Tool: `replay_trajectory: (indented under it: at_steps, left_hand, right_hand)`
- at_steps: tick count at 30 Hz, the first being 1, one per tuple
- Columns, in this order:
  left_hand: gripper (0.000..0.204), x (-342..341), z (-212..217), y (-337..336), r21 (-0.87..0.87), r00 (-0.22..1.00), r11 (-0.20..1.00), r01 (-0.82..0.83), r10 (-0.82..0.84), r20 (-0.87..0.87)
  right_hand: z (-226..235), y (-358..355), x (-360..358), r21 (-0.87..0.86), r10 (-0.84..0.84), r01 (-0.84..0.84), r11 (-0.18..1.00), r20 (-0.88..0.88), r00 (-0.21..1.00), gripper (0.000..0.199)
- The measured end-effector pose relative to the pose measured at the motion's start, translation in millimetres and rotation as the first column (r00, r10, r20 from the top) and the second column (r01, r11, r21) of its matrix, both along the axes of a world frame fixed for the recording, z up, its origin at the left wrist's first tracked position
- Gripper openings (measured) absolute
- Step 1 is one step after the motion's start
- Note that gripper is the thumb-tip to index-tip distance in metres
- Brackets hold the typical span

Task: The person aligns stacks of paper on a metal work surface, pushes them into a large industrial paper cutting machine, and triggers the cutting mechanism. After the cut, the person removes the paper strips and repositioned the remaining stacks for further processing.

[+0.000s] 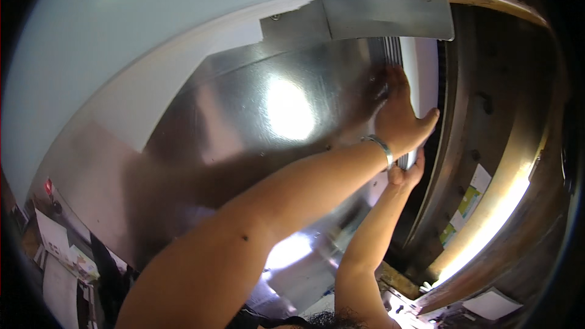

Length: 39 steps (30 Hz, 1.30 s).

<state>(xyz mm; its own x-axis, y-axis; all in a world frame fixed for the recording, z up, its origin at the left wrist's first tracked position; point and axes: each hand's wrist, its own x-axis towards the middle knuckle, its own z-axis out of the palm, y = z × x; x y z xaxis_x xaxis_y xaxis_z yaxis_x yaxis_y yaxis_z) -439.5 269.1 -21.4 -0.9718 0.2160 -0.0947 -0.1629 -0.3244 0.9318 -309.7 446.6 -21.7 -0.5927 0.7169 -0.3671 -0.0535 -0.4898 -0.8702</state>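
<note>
A stack of white paper sheets (pixel 412 58) stands at the right end of a shiny metal table, its layered edges showing as fine stripes. My left hand (pixel 399 113) lies flat against the striped side, fingers stretched along it and thumb spread out to the right. A metal bracelet (pixel 379 149) circles that wrist. Just below, my right hand (pixel 408 173) grips the near end of the stack, with the thumb on one side and fingers on the other. Part of the stack is hidden behind my left hand and wrist.
The metal table (pixel 244 116) reflects bright lamps. Large white sheets (pixel 152 42) cover its far left. A metal plate (pixel 390 12) juts over the far edge. Along the right runs dark machinery with a brightly lit curved bar (pixel 487 237). Papers (pixel 55 237) are at the lower left.
</note>
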Motion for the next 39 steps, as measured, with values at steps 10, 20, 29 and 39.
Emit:
replay_trajectory:
  at_steps: [10, 20, 29, 39]
  left_hand:
    - [0.104, -1, -2, -4, 0.026, 0.999, 0.999, 0.045, -0.045, -0.007]
    - [0.107, 5, 0, -17, 0.025, 0.982, 0.982, 0.187, -0.188, 0.024]
    - [0.109, 11, -3, -6, 0.039, 0.994, 0.993, 0.112, -0.111, -0.021]
    - [0.102, 7, -13, 4, 0.195, 0.979, 0.963, 0.186, -0.165, -0.12]
  right_hand:
    - [-12, 9, 10, 0.056, 0.034, -0.027, 0.998, -0.132, 0.991, 0.041]
    - [-13, 19, 25, 0.06, 0.076, -0.068, 0.996, -0.141, 0.987, 0.04]
    - [-14, 16, 26, 0.036, 0.059, -0.054, 0.998, -0.178, 0.982, 0.042]
    - [2, -37, 30, 0.254, -0.133, 0.175, 0.951, -0.173, 0.976, 0.059]
